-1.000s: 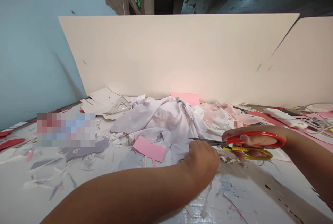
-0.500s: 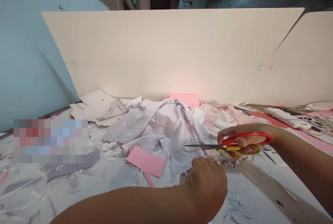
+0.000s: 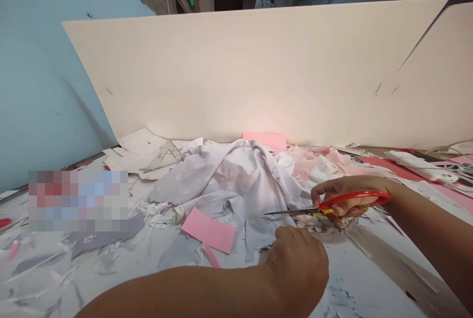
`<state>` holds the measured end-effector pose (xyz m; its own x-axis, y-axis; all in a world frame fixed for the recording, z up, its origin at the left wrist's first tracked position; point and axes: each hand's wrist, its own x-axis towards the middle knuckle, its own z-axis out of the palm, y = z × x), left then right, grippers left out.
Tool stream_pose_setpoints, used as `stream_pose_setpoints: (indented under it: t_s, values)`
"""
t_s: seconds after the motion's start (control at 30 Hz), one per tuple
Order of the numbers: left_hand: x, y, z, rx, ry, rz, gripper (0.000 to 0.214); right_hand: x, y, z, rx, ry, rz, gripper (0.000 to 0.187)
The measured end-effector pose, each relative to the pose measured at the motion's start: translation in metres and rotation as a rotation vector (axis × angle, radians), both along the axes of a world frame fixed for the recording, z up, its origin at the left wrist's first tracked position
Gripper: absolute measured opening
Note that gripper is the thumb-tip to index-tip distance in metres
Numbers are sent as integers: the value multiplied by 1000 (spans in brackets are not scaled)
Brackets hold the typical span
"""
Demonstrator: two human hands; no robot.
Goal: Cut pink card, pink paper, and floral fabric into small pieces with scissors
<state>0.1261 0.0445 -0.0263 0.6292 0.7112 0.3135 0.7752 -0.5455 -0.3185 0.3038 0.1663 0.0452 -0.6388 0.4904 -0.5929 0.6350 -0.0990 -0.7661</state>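
Note:
My right hand [image 3: 343,195] grips a pair of scissors [image 3: 325,205] with a red and a yellow handle, blades pointing left and nearly closed. My left hand [image 3: 299,264] is closed in a loose fist just below the blades, knuckles towards me, pinching the edge of a small pale fabric piece [image 3: 314,224] that I can barely see. A crumpled heap of pale lilac fabric [image 3: 236,175] lies right behind both hands, and a pink paper card [image 3: 209,229] rests on its near edge, left of my left hand.
Fabric and paper scraps [image 3: 92,254] litter the white tabletop. A clear set square [image 3: 164,155] lies on white sheets at the back left. Pink fabric [image 3: 314,163], a white power strip [image 3: 417,163] and cables sit at the right. A tall cream board [image 3: 240,72] stands behind.
My left hand has drawn back towards me and lower. The scissors have shifted slightly left and their handles have come together, closing the blades.

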Motion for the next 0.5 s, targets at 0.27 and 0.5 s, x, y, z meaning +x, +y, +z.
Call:
stream_pose_setpoints:
  t_s: [0.27, 0.5]
  values:
    - [1, 0, -10, 70, -4, -14, 11, 1, -7, 0, 35, -15, 12, 20]
    - [1, -1, -9, 106, 24, -3, 10, 0, -6, 0, 11, -9, 87, 36]
